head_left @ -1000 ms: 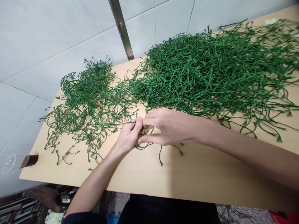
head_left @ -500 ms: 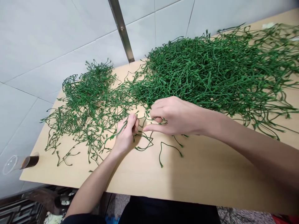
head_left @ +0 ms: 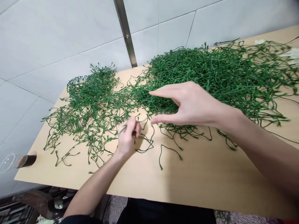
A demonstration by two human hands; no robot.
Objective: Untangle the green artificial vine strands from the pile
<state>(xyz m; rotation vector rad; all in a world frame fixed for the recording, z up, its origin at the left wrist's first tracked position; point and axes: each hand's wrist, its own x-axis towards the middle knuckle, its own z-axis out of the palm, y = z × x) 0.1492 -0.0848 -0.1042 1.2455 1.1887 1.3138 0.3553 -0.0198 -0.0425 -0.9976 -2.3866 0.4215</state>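
Thin green stems with small knobbed ends cover much of a pale wooden table (head_left: 140, 177). The bigger heap (head_left: 210, 74) lies at the back centre and right; a smaller heap (head_left: 86, 90) is at the left. My left hand (head_left: 128, 137) is closed on a green stem, its thumb pressed against the curled fingers. To its right, my right hand (head_left: 191, 107) is spread over the near edge of the bigger heap, thumb and fingers apart, holding nothing. One loose bent stem (head_left: 171, 147) rests on the bare wood in front of the hands.
A clear plastic cup with dark liquid (head_left: 27, 161) lies or leans at the table's left edge. Behind the table rise a tiled wall (head_left: 58, 34) and a metal strip (head_left: 127, 34). White pieces (head_left: 291, 54) sit at the far right.
My right hand has opened from a curled grip, its fingers now stretched out over the heap. My left hand stays closed in nearly the same place. The view has shifted slightly.
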